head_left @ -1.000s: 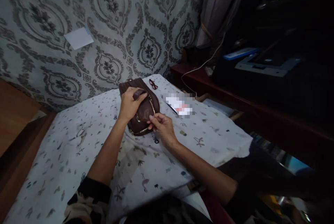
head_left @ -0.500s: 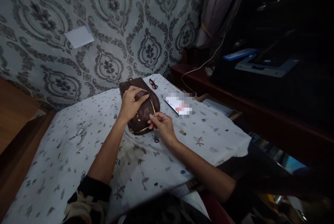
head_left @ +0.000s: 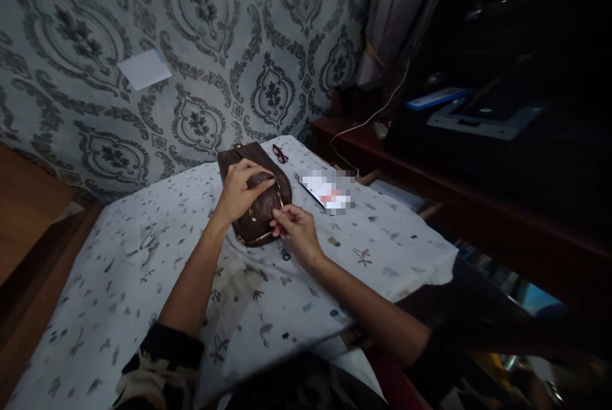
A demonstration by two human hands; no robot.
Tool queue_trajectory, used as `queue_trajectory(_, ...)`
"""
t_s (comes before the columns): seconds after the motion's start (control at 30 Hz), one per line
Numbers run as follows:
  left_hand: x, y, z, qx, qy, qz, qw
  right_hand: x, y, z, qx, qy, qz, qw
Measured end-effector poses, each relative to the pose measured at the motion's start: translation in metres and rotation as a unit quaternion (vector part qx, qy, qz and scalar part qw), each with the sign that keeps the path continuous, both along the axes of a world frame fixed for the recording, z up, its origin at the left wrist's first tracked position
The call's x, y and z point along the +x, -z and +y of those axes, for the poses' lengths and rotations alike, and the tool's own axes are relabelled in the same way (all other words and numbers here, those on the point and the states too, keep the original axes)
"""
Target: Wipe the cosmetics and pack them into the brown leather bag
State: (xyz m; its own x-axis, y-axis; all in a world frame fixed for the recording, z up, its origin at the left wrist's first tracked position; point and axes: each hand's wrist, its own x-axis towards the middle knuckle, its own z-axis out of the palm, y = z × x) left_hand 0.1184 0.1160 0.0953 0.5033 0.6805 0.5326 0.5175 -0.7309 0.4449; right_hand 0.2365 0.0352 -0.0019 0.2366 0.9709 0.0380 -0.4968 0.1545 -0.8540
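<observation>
A brown leather bag [head_left: 248, 229] with gold-coloured zips lies on the patterned white cloth [head_left: 167, 250]. My left hand [head_left: 239, 190] rests on the bag's upper part, its thumb and fingers gripping the rounded front pocket. At the pocket's lower right edge, beside the zip, my right hand [head_left: 297, 228] has thumb and index finger pinched together on the bag. Whether a zip pull is between those fingertips is too small to tell.
Dark red glasses [head_left: 280, 154] and a phone with a lit, blurred screen [head_left: 325, 194] lie right of the bag. Behind is a patterned wall with a white card [head_left: 145, 69]. A dark red shelf [head_left: 430, 174] with a white cable stands at the right.
</observation>
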Motion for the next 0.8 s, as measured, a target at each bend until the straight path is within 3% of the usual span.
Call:
queue_trajectory(0.33, -0.001, -0.001, -0.002, -0.001, -0.002, -0.054, 0.999, -0.001, 0.001, -0.003, 0.002, -0.008, 0.011, 1.000)
queue_trajectory(0.63, -0.043, -0.001, -0.005, 0.035, -0.060, -0.037, 0.997, -0.010, -0.001, -0.005, -0.016, -0.098, 0.007, 0.995)
queue_trajectory(0.8, -0.051, -0.001, -0.005, 0.041, -0.084, -0.022, 0.995, -0.006, 0.010, 0.005, 0.010, -0.125, -0.034, 0.992)
